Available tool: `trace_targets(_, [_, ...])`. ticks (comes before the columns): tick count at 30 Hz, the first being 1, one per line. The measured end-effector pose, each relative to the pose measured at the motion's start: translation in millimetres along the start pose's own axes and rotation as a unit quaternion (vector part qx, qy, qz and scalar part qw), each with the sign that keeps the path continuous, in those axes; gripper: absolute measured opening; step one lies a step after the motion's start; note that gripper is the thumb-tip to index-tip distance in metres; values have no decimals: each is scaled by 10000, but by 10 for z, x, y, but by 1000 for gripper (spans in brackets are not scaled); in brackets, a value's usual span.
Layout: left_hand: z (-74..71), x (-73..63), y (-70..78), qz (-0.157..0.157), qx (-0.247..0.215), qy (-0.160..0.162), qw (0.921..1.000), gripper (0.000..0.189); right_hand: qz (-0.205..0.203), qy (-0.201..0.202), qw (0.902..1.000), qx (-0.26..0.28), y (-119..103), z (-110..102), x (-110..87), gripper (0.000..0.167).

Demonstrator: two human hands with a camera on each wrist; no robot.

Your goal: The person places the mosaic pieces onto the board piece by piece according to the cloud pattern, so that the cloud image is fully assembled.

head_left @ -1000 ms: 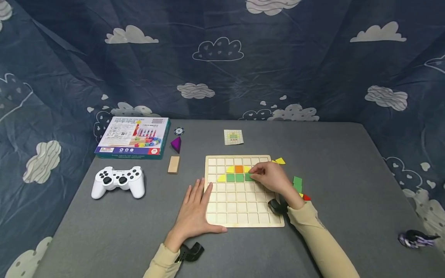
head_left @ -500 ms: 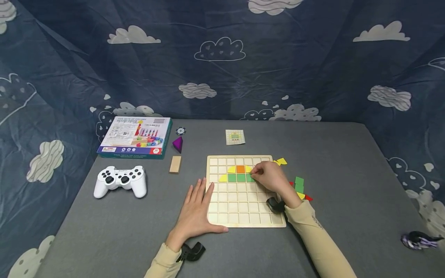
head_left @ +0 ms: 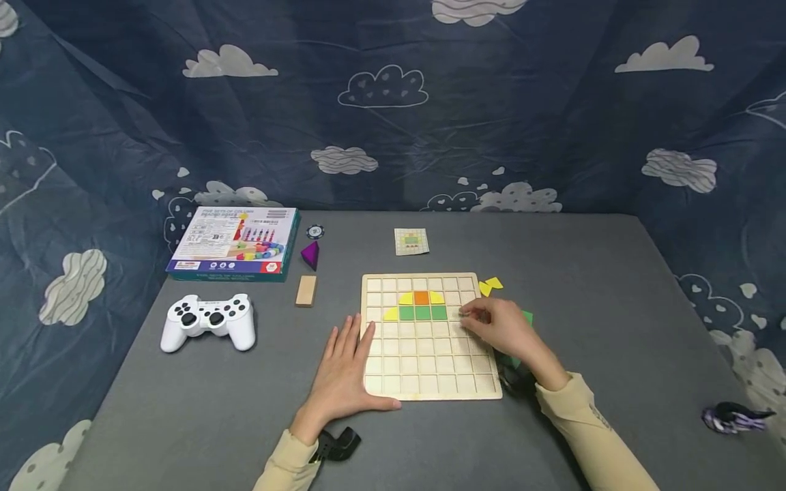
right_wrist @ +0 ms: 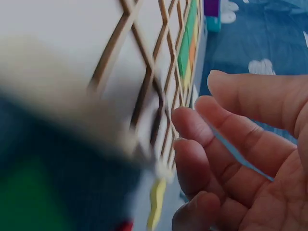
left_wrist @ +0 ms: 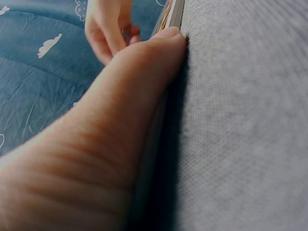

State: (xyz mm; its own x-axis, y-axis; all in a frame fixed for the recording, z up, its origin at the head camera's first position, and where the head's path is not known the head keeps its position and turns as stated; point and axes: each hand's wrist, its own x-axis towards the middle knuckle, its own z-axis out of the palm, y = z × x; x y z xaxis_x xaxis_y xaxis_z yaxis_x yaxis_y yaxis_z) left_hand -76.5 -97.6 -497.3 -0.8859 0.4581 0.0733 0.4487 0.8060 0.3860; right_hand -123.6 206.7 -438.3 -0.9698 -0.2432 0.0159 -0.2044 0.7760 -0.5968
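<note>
A wooden grid board (head_left: 424,368) lies on the table in the head view. Three green square tiles (head_left: 422,313) sit side by side in its cells, with a yellow tile (head_left: 391,314) at their left end. Above them an orange tile (head_left: 421,298) has a yellow curved-edge tile (head_left: 437,298) on its right and another on its left. My left hand (head_left: 344,375) rests spread along the board's left edge, thumb at the front corner. Over the board's right side is my right hand (head_left: 500,327), fingers loosely bent; its thumb (right_wrist: 255,96) stands apart from the fingers and nothing shows between them.
Loose yellow tiles (head_left: 491,284) lie beyond the board's right corner; green ones are partly hidden behind my right hand. A small pattern card (head_left: 411,241) lies farther back. At left are a game controller (head_left: 209,322), a box (head_left: 236,242), a wooden block (head_left: 306,291) and a purple piece (head_left: 310,255).
My right hand has let go of the rightmost green tile, which stays in its cell, and has moved right toward the board's edge. My left hand stays where it was.
</note>
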Motion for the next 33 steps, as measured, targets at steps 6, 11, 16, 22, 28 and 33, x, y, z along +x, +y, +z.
trace_targets(6, [-12,-6,-21,-4,29,36,10000,131,614,443,9969,-205,190,-213,-310,11])
trace_targets(11, [-6,-16,-38,-13,129,92,9999,131,936,797,9912,-483,319,-305,-506,16])
trace_targets(16, [-2,-21,-34,-25,36,57,10000,131,1156,916,9867,-684,408,-308,-629,24])
trace_targets(22, [1,-16,-19,-58,19,-12,10000,131,1552,884,9797,-912,466,-269,-684,32])
trace_targets(28, [2,-8,-7,-20,-60,-8,10000,131,1685,993,9750,-1052,480,-258,-696,35])
trace_targets(33, [2,-1,1,-27,-53,-36,10000,131,1837,894,9740,-975,451,-263,-679,34])
